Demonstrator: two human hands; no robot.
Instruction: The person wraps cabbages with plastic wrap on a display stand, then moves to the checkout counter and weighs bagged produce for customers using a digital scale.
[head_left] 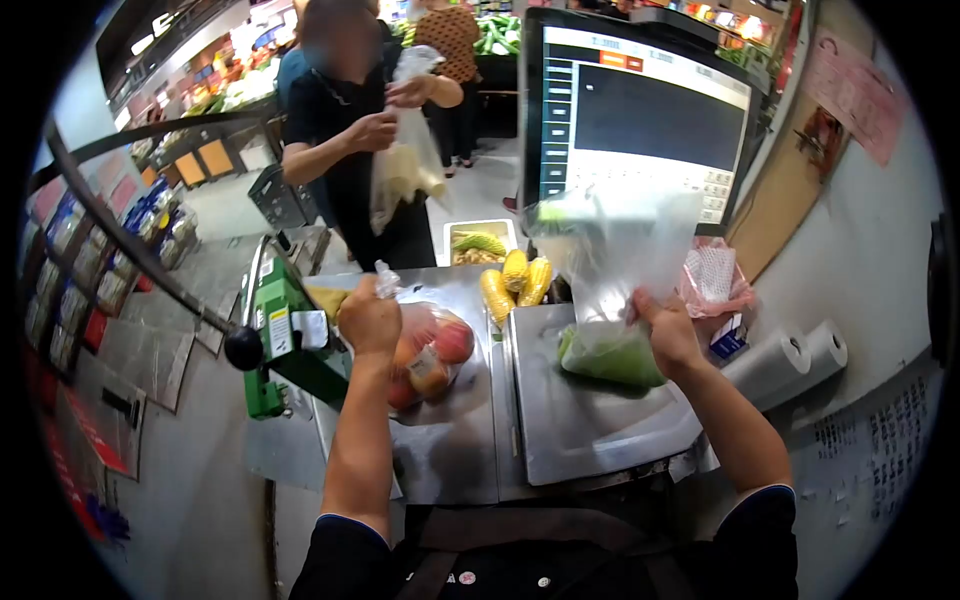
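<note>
My left hand (370, 318) is closed round the twisted neck of a clear plastic bag of red, apple-like fruit (428, 372), which rests on the metal counter with a label on it. To the right, my right hand (662, 335) grips the side of another clear plastic bag (610, 265), upright and partly puffed out. Green produce (610, 362), its kind blurred by the plastic, lies at the bottom of that bag on the metal weighing plate (590, 445). Just behind the plate are several yellow corn cobs (516, 280).
A green machine with a lever (285, 340) stands beside my left hand. A monitor (640, 120) rises behind the plate, and plastic rolls (785, 362) lie to the right. Across the counter, a person (345, 130) holds a filled plastic bag (408, 165). A white bin (478, 228) holds produce.
</note>
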